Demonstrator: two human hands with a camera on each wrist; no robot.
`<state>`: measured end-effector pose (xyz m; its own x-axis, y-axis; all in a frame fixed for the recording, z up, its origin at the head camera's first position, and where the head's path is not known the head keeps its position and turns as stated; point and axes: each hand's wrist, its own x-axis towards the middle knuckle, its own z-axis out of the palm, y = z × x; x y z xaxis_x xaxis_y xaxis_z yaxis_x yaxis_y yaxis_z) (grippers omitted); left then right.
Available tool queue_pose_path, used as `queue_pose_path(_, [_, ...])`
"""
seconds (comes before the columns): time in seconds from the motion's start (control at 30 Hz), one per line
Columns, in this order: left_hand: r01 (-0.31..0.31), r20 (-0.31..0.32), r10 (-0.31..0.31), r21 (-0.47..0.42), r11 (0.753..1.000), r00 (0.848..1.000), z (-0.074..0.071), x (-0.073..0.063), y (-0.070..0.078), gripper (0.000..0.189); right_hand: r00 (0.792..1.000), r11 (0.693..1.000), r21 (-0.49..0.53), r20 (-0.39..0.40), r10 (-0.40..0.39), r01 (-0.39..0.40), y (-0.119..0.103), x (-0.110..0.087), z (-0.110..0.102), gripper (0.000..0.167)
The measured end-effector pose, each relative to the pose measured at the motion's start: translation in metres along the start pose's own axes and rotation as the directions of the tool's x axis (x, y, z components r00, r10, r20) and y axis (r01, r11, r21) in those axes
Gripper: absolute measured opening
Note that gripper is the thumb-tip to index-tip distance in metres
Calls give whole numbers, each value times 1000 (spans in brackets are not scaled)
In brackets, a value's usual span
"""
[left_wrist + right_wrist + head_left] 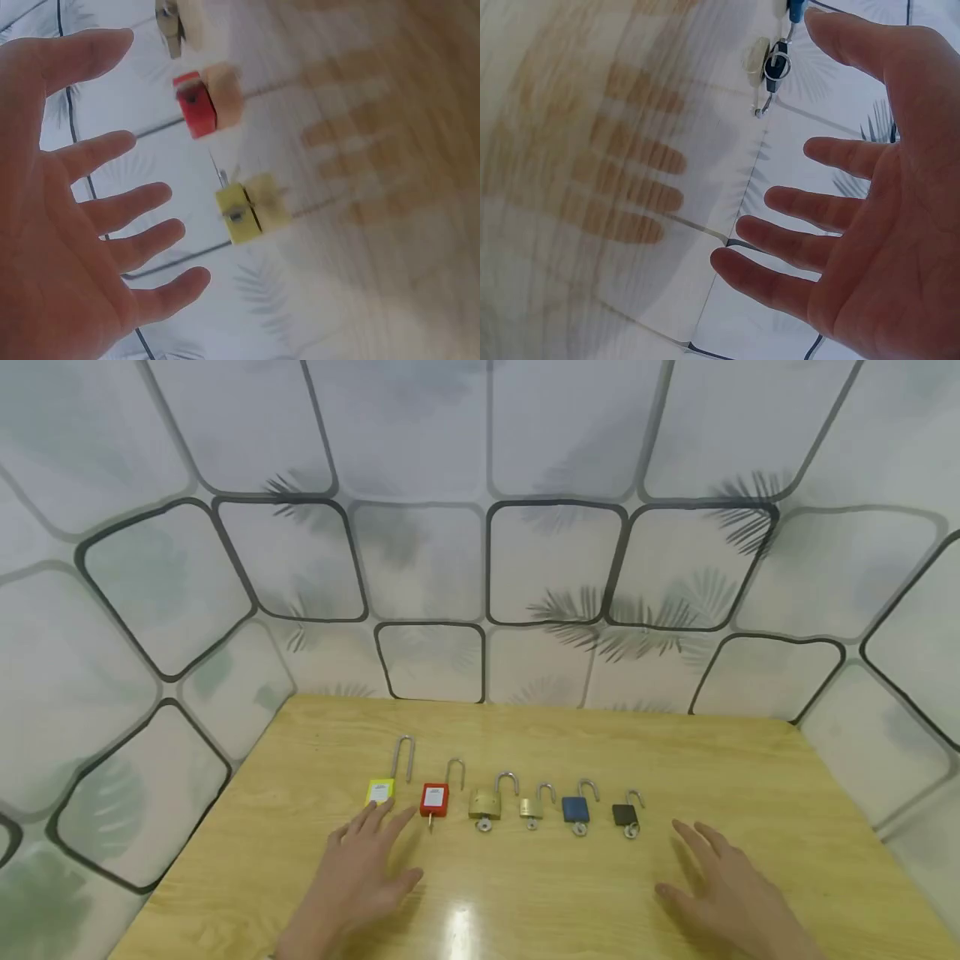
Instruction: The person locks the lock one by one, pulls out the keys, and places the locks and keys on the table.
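Note:
Several padlocks lie in a row on the table, their shackles sprung open. From the left come a yellow padlock (380, 790) with a long shackle, a red padlock (434, 800), a large brass padlock (484, 805), a smaller brass padlock (531, 808), a blue padlock (576, 810) and a black padlock (625, 815). Keys sit in most of them. My left hand (363, 868), fingers spread, hovers in front of the yellow and red padlocks and holds nothing. To the right of the black padlock, my right hand (723, 885) is also spread over the table, holding nothing.
The light wooden table (525, 893) has a glossy surface that mirrors the hands and padlocks. Behind it and at both sides stands a pale wall covering (427, 560) with dark outlined shapes and leaf prints.

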<state>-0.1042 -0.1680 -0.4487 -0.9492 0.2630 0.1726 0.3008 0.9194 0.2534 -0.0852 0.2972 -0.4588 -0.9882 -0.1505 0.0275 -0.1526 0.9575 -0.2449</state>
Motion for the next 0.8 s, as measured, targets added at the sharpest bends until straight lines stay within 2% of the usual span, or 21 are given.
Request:
queue_pose_path(0.1, [-30,13,31,-27,999,999,4,6,9,69,1000,1000,-3,-9,-7,7,0,-2,1,88])
queue_pose_path(0.2, [-96,17,97,-52,994,995,8,14,20,68,1000,1000,-12,-23,-11,11,-1,-2,0,87])
queue_pose_path(0.33, [-219,14,220,-62,974,975,15,26,36,67,1000,1000,-5,-14,0,0,-2,-1,-1,89])
queue_pose_path(0.43, [-282,23,284,-54,958,959,18,35,48,66,1000,1000,7,-7,7,-7,-3,1,-2,91])
queue_pose_path(0.53, [-310,38,312,-54,949,949,21,43,58,63,1000,1000,8,-12,6,-6,-4,1,-2,91])
queue_pose_path(0.8, [-397,22,399,-49,916,917,27,62,84,58,999,1000,7,22,26,-26,-4,1,-4,90])
